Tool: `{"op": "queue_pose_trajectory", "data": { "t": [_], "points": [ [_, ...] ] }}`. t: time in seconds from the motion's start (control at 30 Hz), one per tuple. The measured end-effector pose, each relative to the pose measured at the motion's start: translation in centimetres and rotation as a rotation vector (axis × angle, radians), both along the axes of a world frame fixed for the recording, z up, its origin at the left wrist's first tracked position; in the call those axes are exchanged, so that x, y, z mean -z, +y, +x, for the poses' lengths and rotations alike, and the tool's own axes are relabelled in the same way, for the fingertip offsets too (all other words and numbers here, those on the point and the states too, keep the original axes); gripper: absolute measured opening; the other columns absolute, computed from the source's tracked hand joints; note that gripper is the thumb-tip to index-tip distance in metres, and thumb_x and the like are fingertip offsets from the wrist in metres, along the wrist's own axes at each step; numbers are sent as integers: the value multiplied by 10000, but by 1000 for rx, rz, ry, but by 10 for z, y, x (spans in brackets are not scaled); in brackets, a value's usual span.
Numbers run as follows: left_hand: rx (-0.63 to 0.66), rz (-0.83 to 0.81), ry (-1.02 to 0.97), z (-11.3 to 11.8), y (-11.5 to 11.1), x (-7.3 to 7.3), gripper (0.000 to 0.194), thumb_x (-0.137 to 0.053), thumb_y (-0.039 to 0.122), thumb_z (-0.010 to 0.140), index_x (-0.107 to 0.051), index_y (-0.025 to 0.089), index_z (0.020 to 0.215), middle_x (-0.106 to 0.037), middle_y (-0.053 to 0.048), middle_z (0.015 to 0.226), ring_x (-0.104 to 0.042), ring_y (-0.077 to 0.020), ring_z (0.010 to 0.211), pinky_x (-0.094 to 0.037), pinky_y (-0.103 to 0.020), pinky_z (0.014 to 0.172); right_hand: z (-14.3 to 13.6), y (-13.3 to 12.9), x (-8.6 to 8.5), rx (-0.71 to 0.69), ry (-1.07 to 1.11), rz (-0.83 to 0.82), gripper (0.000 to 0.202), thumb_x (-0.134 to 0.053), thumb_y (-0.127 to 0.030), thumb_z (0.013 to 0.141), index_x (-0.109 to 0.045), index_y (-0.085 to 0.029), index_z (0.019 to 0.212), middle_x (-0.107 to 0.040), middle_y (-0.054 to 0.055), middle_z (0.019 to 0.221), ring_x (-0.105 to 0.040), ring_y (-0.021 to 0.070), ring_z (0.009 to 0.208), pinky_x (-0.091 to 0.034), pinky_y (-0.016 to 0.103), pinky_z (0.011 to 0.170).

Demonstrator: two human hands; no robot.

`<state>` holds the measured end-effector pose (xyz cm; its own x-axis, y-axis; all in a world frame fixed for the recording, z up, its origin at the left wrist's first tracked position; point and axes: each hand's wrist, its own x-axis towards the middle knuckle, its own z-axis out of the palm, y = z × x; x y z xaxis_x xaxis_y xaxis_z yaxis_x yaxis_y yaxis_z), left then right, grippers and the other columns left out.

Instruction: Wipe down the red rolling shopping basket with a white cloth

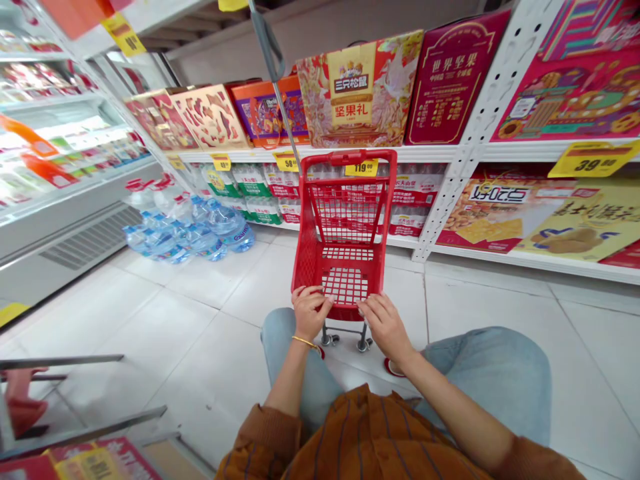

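A small red plastic shopping cart point(345, 312) stands on the tiled floor between my knees, with its mesh basket facing up. My left hand point(310, 311) is curled over the left part of its near rim, thumb pointing inward. On the right part of the same rim rests my right hand point(386, 325), its fingers bent over the edge. Through the basket's mesh floor I see white tile, with nothing lying in it. The cart's handle point(347, 157) is at the far end, close to the shelf. Small caster wheels point(364, 345) show below the near end.
A white shelf rack point(445, 153) ahead carries gift boxes point(363, 93), with packs of bottled water point(260, 193) underneath. Large water bottles point(200, 230) stand on the floor at left, beside a refrigerated case point(65, 227). A thin pole point(286, 113) rises behind the cart. Metal bars point(100, 427) jut in lower left.
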<state>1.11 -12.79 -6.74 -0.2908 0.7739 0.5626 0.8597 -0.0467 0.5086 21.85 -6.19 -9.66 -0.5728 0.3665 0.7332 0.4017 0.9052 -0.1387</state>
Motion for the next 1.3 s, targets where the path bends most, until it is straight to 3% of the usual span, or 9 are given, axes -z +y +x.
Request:
{"op": "queue_pose_trajectory", "data": {
  "t": [0.2, 0.47, 0.57, 0.67, 0.83, 0.93, 1.03, 1.17, 1.3],
  "points": [
    [-4, -31, -14, -28, 10, 1, 470, -481, 373, 933, -623, 253, 502, -677, 32, 557, -686, -172, 867, -317, -448, 1003, -20, -10, -4, -2, -35, -25, 357, -503, -138, 922, -595, -195, 1262, -660, 101, 1072, -541, 235, 1093, -439, 461, 1042],
    [-24, -75, 29, -55, 39, 2, 418, -511, 337, 909, -625, 266, 513, -688, 25, 577, -668, -182, 937, -307, -468, 1062, -45, 0, 1, 1, -115, -19, 434, -497, -101, 894, -544, -204, 1312, -639, 101, 1156, -541, 233, 1113, -405, 446, 1058],
    [-83, -59, 61, -48, 43, 1, 385, -519, 323, 913, -633, 239, 555, -697, -8, 622, -627, -224, 1069, -243, -519, 1106, -47, 10, 3, -42, -77, -21, 424, -454, -93, 894, -534, -173, 1302, -586, 138, 1273, -524, 237, 1184, -439, 450, 1035],
    [-119, -40, 74, -26, 42, 0, 303, -466, 307, 948, -707, 214, 789, -752, -47, 872, -581, -237, 1163, -232, -527, 1129, -46, 21, 3, -119, -12, -11, 385, -407, -100, 911, -546, -152, 1266, -570, 162, 1301, -517, 230, 1222, -490, 434, 985],
    [45, -91, -5, 17, 39, 7, 398, -289, 307, 1013, -632, 222, 1196, -680, -43, 1222, -510, -189, 1273, -281, -474, 1147, -41, 37, 2, -244, -61, 58, 355, -443, -135, 927, -559, -158, 1262, -625, 147, 1247, -486, 233, 1284, -440, 458, 1047],
    [59, -78, -51, 25, 39, 18, 498, -191, 338, 1022, -650, 219, 1175, -706, -51, 1161, -541, -192, 1229, -259, -492, 1156, -37, 47, 7, -257, -118, 97, 373, -451, -132, 928, -547, -174, 1286, -610, 138, 1285, -414, 244, 1359, -363, 510, 1105],
    [123, -54, -19, 20, 38, 26, 570, -157, 422, 1014, -662, 205, 1164, -719, -64, 1099, -541, -203, 1210, -201, -502, 1177, -33, 59, 13, -325, -131, 159, 368, -459, -100, 929, -542, -164, 1281, -623, 136, 1268, -370, 228, 1393, -373, 489, 1105],
    [177, -89, 0, 11, 38, 29, 639, -113, 485, 1002, -661, 206, 1175, -717, -57, 1070, -538, -191, 1199, -181, -484, 1183, -30, 74, 20, -400, -115, 202, 375, -462, -86, 930, -528, -149, 1294, -629, 143, 1257, -303, 237, 1426, -380, 486, 1105],
    [185, -87, -24, 10, 39, 28, 609, -142, 475, 1004, -656, 204, 1187, -713, -59, 1067, -535, -188, 1197, -186, -474, 1177, -26, 81, 21, -431, -181, 134, 431, -436, -99, 947, -477, -199, 1364, -603, 122, 1307, -306, 232, 1424, -355, 511, 1122]
  ]
}}
